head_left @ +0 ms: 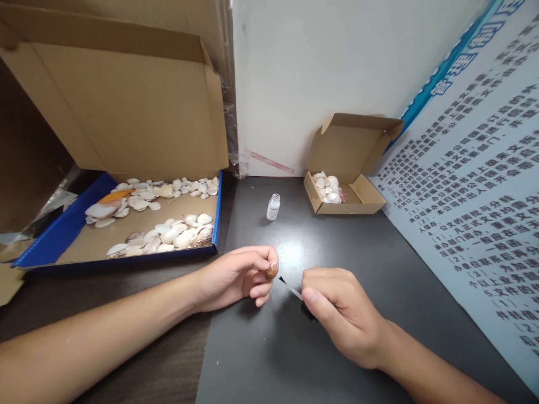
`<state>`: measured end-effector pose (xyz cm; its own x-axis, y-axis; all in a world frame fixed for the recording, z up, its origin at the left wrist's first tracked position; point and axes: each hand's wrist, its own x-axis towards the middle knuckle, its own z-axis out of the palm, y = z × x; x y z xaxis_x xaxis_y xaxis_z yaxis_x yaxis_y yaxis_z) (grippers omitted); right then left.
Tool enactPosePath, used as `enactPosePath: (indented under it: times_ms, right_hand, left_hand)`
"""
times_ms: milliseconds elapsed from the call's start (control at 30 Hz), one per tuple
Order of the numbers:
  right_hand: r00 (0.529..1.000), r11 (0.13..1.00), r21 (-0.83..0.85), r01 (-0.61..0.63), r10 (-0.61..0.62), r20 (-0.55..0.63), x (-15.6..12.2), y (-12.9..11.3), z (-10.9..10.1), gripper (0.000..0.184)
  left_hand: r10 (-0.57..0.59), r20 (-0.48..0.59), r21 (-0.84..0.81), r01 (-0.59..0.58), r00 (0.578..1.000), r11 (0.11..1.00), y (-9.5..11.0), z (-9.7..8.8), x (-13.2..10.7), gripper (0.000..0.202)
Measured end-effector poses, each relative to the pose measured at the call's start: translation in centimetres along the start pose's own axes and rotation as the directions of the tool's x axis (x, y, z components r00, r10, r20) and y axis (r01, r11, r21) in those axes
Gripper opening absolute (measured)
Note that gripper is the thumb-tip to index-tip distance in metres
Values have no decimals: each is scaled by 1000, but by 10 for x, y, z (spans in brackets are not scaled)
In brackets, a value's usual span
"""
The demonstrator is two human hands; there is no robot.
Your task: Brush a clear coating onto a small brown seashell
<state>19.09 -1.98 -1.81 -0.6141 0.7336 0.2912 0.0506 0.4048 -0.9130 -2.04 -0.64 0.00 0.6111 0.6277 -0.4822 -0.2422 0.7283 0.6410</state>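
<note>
Between the thumb and fingers of my left hand (242,276) is a small brown shell (272,271), its rounded side facing right. My right hand (343,314) is closed around the black cap of a small brush (295,290). The brush's thin pale stem points up and left, and its dark bristle tip sits just right of the shell, a small gap apart. Beyond both hands, a small clear glass bottle (273,207) with a white label stands upright, its mouth uncovered.
At left, an open blue-edged cardboard box (90,241) holds many shells in two groups. A smaller open cardboard box (356,207) with white shells stands at the back right. A white board (320,73) rises behind, and a printed poster (475,185) slants along the right.
</note>
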Motion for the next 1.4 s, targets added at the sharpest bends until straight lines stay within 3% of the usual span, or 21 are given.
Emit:
enactPosePath:
  times_ms: [200, 367, 1400]
  right_hand:
    - [998, 1000, 2, -17, 17, 62, -1, 0, -1, 36]
    - [1000, 1000, -2, 3, -3, 14, -1, -1, -1, 37]
    - [996, 1000, 3, -19, 19, 83, 0, 0, -1, 38]
  left_hand:
    - [-6, -5, 1, 6, 1000, 1000, -1, 0, 0, 10]
    - [-6, -2, 5, 6, 1000, 1000, -1, 0, -1, 10]
    - [-9, -21, 8, 9, 1000, 1000, 0, 1, 0, 8]
